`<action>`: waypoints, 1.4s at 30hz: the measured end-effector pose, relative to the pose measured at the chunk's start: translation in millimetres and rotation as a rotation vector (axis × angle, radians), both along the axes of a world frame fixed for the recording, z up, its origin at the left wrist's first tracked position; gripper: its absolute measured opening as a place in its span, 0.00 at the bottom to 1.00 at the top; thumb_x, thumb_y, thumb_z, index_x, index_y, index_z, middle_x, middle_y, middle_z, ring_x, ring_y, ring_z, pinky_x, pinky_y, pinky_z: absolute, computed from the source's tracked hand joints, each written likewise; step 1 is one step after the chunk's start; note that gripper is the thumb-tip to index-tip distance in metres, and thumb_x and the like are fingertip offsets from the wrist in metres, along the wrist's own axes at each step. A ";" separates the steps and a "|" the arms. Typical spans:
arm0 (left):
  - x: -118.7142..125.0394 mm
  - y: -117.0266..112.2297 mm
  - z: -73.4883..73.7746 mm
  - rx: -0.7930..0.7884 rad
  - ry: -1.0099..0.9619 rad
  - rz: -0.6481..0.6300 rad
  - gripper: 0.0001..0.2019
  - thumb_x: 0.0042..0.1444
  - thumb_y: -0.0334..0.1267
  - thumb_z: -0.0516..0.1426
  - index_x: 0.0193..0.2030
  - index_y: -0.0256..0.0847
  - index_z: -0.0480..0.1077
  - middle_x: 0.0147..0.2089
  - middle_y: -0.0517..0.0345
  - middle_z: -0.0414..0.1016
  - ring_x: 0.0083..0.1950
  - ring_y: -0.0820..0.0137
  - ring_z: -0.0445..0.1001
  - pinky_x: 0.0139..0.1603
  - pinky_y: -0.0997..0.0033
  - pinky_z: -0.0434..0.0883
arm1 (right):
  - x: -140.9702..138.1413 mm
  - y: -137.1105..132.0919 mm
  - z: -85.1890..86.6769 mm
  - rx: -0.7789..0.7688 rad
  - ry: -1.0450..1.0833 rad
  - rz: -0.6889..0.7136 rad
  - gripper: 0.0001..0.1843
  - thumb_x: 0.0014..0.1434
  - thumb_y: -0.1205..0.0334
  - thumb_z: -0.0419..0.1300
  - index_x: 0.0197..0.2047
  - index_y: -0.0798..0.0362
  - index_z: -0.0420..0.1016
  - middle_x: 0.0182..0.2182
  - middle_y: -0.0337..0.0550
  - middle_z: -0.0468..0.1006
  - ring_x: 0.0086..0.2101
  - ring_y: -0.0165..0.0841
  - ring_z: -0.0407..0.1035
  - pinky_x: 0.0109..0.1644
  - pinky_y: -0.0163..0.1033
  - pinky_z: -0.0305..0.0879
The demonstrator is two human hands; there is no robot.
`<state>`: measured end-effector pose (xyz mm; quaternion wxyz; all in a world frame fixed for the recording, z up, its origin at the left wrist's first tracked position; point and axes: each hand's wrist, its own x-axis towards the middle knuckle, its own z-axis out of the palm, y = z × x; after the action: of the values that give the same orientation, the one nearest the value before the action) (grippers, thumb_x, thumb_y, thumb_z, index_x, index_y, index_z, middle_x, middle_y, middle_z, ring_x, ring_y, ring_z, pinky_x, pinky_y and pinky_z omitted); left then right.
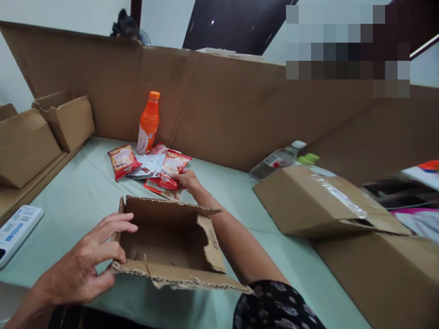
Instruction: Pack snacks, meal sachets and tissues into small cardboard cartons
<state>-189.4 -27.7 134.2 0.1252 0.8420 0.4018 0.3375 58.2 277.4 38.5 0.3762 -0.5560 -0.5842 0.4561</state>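
My left hand [92,258] grips the left wall of a small open cardboard box [171,277], thumb outside and fingers over its edge. The box has ragged torn edges and its inside looks bare. Beyond it, my right hand [188,180] reaches out and closes on a red snack packet [172,167]. This packet lies on a small pile with a white and red packet [150,163] and a flat orange-edged packet [163,190]. Another red snack packet [122,161] rests to the left. Behind the pile stands an orange bottle [148,123], upright with its cap on.
Tall cardboard panels [226,109] wall off the back of the green-covered table [85,183]. Open cardboard boxes [73,121] stand at left, near a white device [19,233]. On the right are stacked cardboard boxes [315,201] and a clear bottle [274,161]. A person's head [126,26] shows behind.
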 end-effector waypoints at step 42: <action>21.0 0.7 22.1 0.211 0.200 0.035 0.28 0.55 0.25 0.54 0.64 0.37 0.64 0.72 0.39 0.64 0.73 0.53 0.64 0.77 0.41 0.59 | -9.2 -209.7 165.0 0.442 -1.427 1.160 0.16 0.66 0.70 0.56 0.52 0.56 0.81 0.39 0.54 0.86 0.36 0.40 0.79 0.33 0.39 0.57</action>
<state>-168.4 -27.0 156.3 -0.0107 0.8729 0.3891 0.2944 48.9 67.7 203.5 -0.2588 -0.2424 -0.9350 0.0029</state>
